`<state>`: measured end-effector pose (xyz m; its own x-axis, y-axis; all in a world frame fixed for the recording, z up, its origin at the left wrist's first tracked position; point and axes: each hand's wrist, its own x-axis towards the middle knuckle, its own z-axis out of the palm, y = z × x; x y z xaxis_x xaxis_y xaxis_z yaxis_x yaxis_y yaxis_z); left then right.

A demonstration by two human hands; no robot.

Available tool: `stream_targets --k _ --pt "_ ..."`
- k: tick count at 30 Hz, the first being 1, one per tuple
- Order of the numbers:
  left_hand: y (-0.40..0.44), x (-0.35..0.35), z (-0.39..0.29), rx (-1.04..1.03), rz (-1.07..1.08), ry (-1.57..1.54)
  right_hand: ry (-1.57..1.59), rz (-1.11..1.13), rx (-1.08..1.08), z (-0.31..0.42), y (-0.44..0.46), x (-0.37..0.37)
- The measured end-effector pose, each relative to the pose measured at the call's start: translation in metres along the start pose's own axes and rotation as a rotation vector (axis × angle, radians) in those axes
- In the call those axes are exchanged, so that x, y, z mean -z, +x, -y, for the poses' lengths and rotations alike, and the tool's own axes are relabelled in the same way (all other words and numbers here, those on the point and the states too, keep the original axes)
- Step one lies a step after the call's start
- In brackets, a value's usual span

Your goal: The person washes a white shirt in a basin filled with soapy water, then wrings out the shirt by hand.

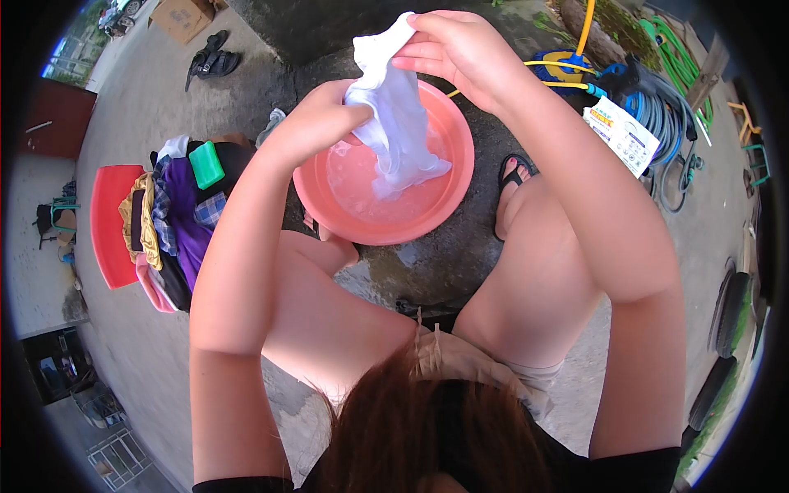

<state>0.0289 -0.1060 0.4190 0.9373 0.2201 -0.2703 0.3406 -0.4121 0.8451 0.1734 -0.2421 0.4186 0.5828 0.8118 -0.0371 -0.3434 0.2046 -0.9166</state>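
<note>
A white cloth garment [393, 123] hangs between my hands over a pink plastic basin [460, 140]. Its lower end trails into the cloudy water [349, 185]. My right hand [454, 51] pinches the garment's top edge between thumb and fingers, above the basin's far rim. Lower and to the left, my left hand [329, 119] is closed around the garment's side, and its fingertips are partly hidden by the cloth. What kind of garment it is cannot be made out.
Left of the basin, a red stool [111, 218] bears piled clothes [177, 209] with a green soap box [206, 164] on top. Coiled hoses [657, 123] and a white printed box [622, 135] lie at right. Black sandals [215, 62] and a cardboard box [182, 18] sit farther back.
</note>
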Motion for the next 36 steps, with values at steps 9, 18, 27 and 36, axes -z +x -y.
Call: stream_targets --k 9,18,27,36 --pt "0.015 -0.001 0.02 0.027 -0.209 -0.003 -0.901 0.344 -0.083 0.001 -0.006 0.003" --pt "-0.002 -0.002 -0.009 -0.134 -0.626 0.631 -1.227 0.14 0.043 -0.035 -0.008 -0.019" --pt "-0.011 -0.003 -0.01 -0.365 -0.782 0.388 -1.167 0.068 0.142 -0.042 -0.007 -0.027" --pt "-0.017 0.012 -0.013 -0.38 -0.784 -0.191 -1.253 0.122 -0.028 -0.05 0.003 -0.017"
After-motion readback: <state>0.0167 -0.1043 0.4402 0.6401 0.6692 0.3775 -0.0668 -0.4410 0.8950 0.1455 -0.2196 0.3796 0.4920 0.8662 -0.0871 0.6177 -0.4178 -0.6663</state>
